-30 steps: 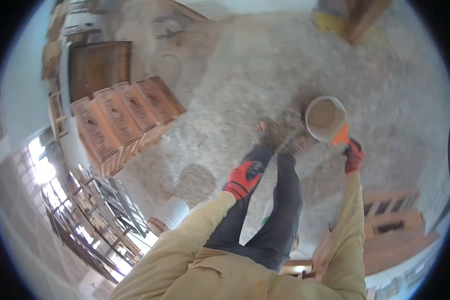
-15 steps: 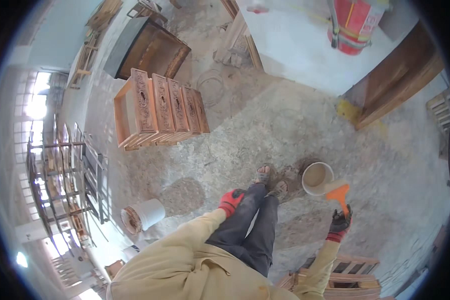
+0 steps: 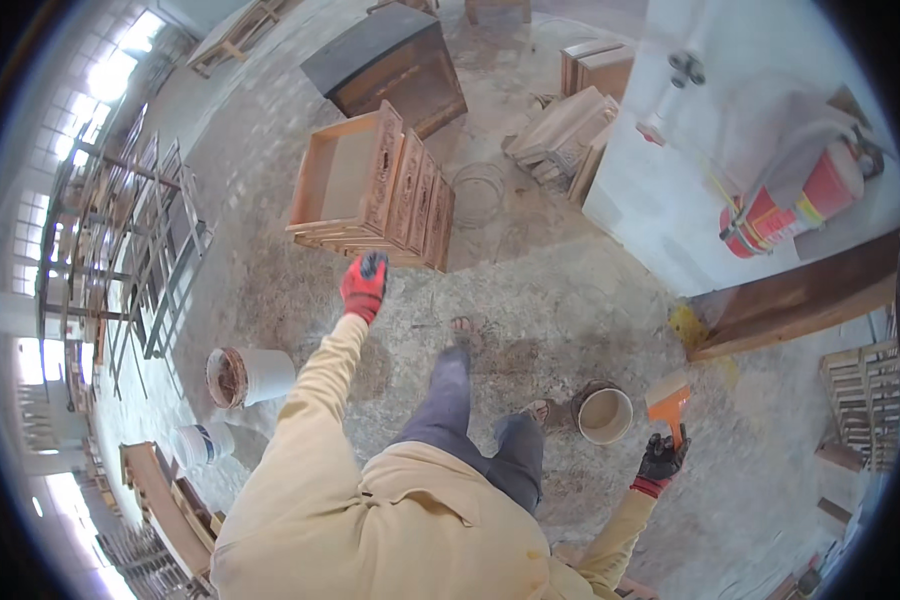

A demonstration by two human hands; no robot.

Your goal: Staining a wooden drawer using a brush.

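Observation:
My left hand, in a red and black glove, is stretched forward toward a row of several carved wooden drawers standing on the floor; it holds nothing and its fingers look loosely curled. My right hand, also gloved, hangs low at my right side and grips the handle of an orange scraper. A small round tub of pale paste sits on the floor just left of the scraper, beside my right foot.
A dark wooden cabinet stands behind the drawers. A red fire extinguisher leans on a white wall. Two buckets sit at left near metal racks. Wooden planks and stacked panels lie around.
The view has swung toward the drawers. My left hand has risen from my thigh and reached forward. My right hand with the scraper has moved away from the tub.

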